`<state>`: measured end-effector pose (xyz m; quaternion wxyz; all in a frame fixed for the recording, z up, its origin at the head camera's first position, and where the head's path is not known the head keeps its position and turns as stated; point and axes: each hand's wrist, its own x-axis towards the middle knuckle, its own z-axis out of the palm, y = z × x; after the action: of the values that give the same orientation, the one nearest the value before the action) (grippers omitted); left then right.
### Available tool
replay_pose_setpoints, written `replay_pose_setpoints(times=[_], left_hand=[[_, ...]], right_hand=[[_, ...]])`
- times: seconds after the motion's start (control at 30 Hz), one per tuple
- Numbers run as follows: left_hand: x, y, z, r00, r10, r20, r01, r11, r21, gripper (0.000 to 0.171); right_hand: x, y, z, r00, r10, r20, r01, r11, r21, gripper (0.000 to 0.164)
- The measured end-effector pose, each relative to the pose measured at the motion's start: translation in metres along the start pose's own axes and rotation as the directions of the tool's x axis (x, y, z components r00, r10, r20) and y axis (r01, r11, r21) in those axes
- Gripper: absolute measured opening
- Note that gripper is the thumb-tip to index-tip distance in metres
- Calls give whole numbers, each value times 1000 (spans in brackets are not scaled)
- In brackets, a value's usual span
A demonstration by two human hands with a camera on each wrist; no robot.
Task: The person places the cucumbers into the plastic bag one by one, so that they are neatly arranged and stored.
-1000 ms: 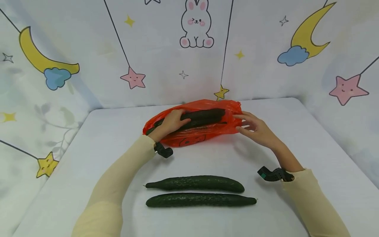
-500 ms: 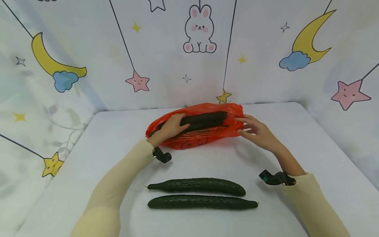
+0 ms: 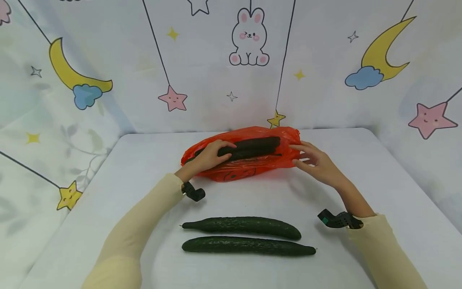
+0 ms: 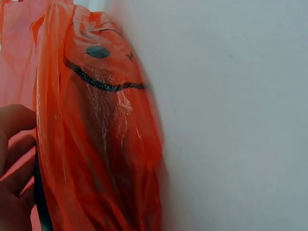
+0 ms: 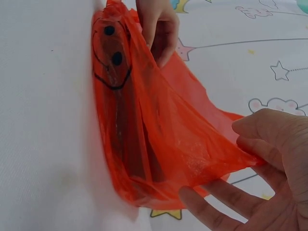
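A red plastic bag [image 3: 238, 174] with a smiley print lies open at the table's back, with dark green cucumbers [image 3: 258, 143] inside. My left hand [image 3: 211, 156] reaches into it over the cucumbers, thumb and index finger spread apart; in the left wrist view its fingers [image 4: 17, 120] bend loosely behind the bag's wall. The bag's wall partly hides the fingertips. My right hand [image 3: 319, 164] holds the bag's right end; in the right wrist view its thumb and fingers pinch the stretched rim. Nearer, two cucumbers [image 3: 242, 225] lie side by side.
The white table [image 3: 252, 200] ends at a cloth backdrop [image 3: 202, 48] printed with stars, moons and a rabbit. Each wrist wears a black camera mount [image 3: 339, 220]. Beige sleeves [image 3: 137, 233] cover the forearms.
My left thumb and index finger have spread apart over the cucumbers in the bag. My right hand keeps its hold on the bag's end. The head view has shifted slightly.
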<state>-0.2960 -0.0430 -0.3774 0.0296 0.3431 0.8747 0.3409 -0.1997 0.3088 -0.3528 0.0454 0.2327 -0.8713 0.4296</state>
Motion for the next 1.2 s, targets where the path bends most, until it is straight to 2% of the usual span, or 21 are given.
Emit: replay_pose_setpoints(times=[0.2,0.47,0.57,0.73,0.97,1.1,1.2], left_hand=[[-7,-2,-3,996,83,-24,-85,995,-60,29],[-17,-8,-5,992,112,-49,-115,992,-58,26],[-23,-7,-5,988,147,-53,-150,986,-73,24],[-31,-4,-4,972,228,-59,-234,965,-122,20],[-40,0,-1,939,331,-94,-343,923,-177,22],[-47,6,0,934,351,-65,-356,909,-217,25],[-53,12,0,943,332,-5,-325,917,-230,31]], right_hand=[[-1,-2,0,1000,-6,-9,6,1000,-8,45],[-1,-4,-1,1000,-16,-10,16,1000,-3,46],[-1,-4,0,1000,-13,-10,13,1000,6,45],[0,-4,1,1000,-12,-4,12,1000,14,46],[0,-2,2,1000,-1,5,1,1000,11,46],[0,1,3,1000,1,3,-1,1000,-4,46],[1,1,3,1000,2,3,-2,1000,-11,46]])
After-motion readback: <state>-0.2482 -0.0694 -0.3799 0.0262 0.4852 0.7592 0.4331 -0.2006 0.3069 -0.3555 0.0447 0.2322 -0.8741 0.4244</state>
